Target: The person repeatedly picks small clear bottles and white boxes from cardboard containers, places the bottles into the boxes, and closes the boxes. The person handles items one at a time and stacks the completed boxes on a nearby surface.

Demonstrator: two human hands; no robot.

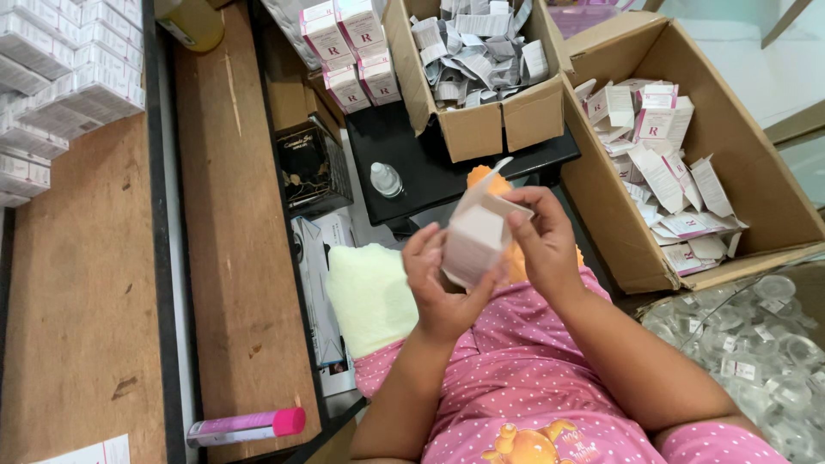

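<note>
Both hands, left hand (443, 288), right hand (541, 245), small white carton (474, 236) between (flap open)

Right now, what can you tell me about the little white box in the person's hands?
The box is a small white carton, thin card by its look, with fine grey print on one side. Its top flap stands open, pointing up and away. It is held tilted above the lap, over pink dotted clothing. The left hand cups it from below and the side; the right hand pinches its upper edge near the flap. Whether anything is inside cannot be seen.
</note>
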